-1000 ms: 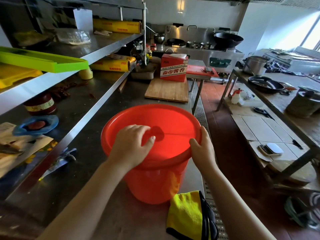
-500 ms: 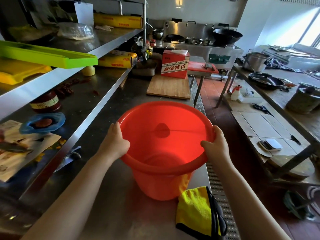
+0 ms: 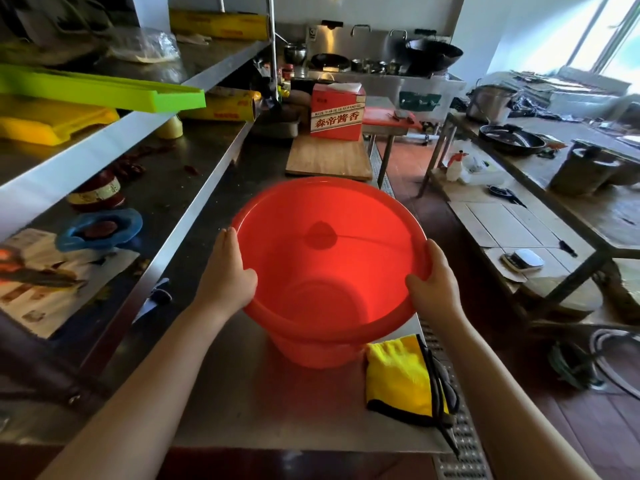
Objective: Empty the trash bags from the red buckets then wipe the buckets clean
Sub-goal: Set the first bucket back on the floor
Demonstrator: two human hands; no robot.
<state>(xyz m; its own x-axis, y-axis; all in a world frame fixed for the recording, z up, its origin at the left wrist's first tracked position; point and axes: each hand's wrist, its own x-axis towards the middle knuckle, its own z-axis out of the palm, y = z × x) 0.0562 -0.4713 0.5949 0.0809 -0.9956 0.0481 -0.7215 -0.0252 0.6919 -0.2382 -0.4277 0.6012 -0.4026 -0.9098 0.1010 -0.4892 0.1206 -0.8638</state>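
Observation:
A red plastic bucket (image 3: 325, 258) stands on the steel counter (image 3: 242, 403) in front of me, its mouth tipped toward me. It holds no bag; the bare red bottom shows. My left hand (image 3: 227, 271) grips the rim on the left side. My right hand (image 3: 433, 285) grips the rim on the right side. A yellow cloth (image 3: 398, 379) with a black edge lies on the counter just right of the bucket's base.
A wooden board (image 3: 329, 157) and a red carton (image 3: 337, 110) sit farther along the counter. Steel shelves (image 3: 194, 178) with a green tray (image 3: 104, 91), jars and papers run along the left. A floor drain grate and a cluttered table (image 3: 540, 216) lie to the right.
The bucket has been tipped toward me and raised in view. My left hand moved from inside the near rim to the left side of the rim; my right hand stayed on the right rim.

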